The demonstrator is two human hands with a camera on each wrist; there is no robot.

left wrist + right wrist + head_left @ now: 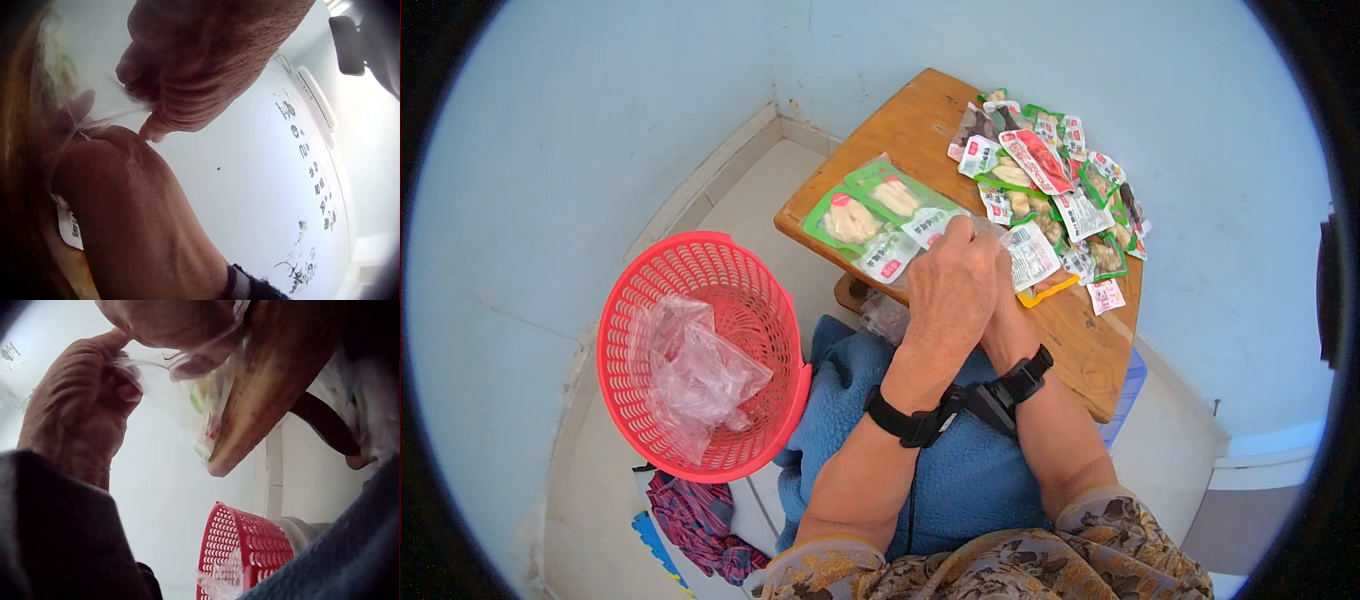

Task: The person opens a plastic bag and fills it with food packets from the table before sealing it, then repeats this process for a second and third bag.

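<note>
A clear plastic bag [157,384] lies partly on the wooden table, its gathered end between the hands. Through it show green-edged snack packs [850,222] with pale contents and white labels. In the head view my left hand [948,285] crosses over my right hand [1003,325], hiding most of its fingers. The left wrist view shows a thin stretched strand of the bag running between both hands. My left hand [81,403] pinches one side of this plastic, while my right hand [122,178] grips the other close by the table edge.
Several loose snack packs [1040,175] are piled on the right of the wooden table [910,120]. At the left stands a red basket [700,250] with crumpled clear plastic [700,375] inside. Plaid cloth [700,525] lies below it. A blue fleece [975,490] covers the lap.
</note>
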